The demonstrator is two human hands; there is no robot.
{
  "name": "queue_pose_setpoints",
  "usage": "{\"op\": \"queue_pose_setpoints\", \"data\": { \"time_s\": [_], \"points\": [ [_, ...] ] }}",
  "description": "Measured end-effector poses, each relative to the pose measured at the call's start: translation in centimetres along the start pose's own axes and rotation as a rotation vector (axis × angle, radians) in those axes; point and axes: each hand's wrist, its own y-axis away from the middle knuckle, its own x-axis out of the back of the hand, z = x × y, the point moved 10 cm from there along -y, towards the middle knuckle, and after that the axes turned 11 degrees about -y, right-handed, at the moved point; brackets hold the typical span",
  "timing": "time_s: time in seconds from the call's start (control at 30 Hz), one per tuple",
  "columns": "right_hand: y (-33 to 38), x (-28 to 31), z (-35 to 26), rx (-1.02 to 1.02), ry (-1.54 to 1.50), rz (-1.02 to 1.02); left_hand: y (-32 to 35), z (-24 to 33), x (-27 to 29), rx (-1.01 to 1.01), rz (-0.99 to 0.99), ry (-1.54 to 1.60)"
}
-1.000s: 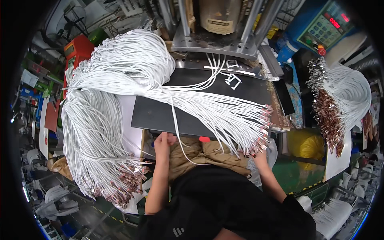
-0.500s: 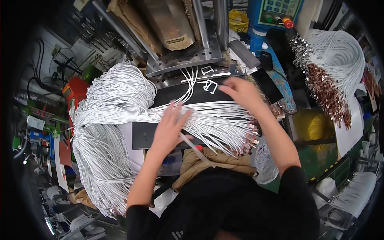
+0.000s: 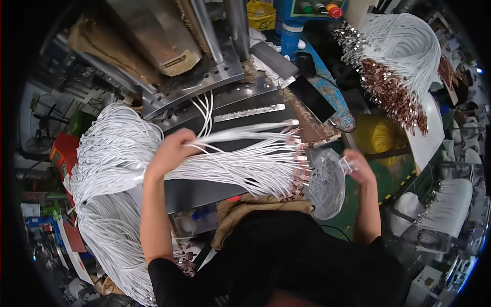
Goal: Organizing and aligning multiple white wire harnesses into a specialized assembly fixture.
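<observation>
My left hand (image 3: 171, 153) is closed on a few white cables (image 3: 240, 133) and holds them at the upper side of a larger fanned-out bundle. The cables are smeared by motion. The rest of the bundle (image 3: 245, 163) lies on a black work surface, its metal connector ends (image 3: 299, 174) pointing right. Off to the right, my right hand (image 3: 362, 169) pinches small white plastic scraps (image 3: 347, 165). Just left of it and lower hangs a clear plastic bag (image 3: 327, 192) holding similar scraps.
A steel press (image 3: 192, 92) with upright posts stands at the back, a metal strip (image 3: 249, 113) before it. Big cable coils (image 3: 115, 148) pile up at the left; another coil (image 3: 404, 56) lies far right. A black phone (image 3: 312, 99) rests on the bench.
My right hand has picked up the white plastic frames near the press and carried them right, toward the bag. My left hand has closed on some cables. The view has shifted.
</observation>
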Motion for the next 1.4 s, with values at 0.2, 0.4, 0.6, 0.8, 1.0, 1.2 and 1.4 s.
{"op": "queue_pose_setpoints", "data": {
  "time_s": [0.2, 0.4, 0.6, 0.8, 1.0, 1.2, 1.4],
  "points": [
    [5.9, 12.1, 15.2, 0.113, 1.232, 0.578, -1.4, 1.7, 0.4, 0.149, 0.120, 0.280],
    [2.6, -23.3, -12.8, 0.972, 0.969, 0.109, -3.4, 13.2, -4.4, -0.083, 0.119, -0.219],
    [-4.8, -32.2, -12.2, 0.711, 1.319, -0.282, -1.2, 11.4, 0.8, -0.106, 0.333, 0.060],
    [-7.6, -31.9, -9.0, 0.858, 1.345, -0.395, 3.6, 1.2, 0.5, 0.062, 0.291, -0.071],
    [-10.2, -28.5, -6.3, 0.544, 1.248, -0.320, 4.6, -2.1, 3.6, 0.292, 0.510, 0.188],
    [-7.8, -31.5, -6.8, 0.753, 1.352, -0.397, 1.3, 2.5, -0.5, 0.106, 0.349, -0.052],
    [-10.8, -29.6, -5.3, 0.548, 1.420, -0.340, 1.2, 2.6, 0.8, 0.220, 0.386, 0.092]
  ]
}}
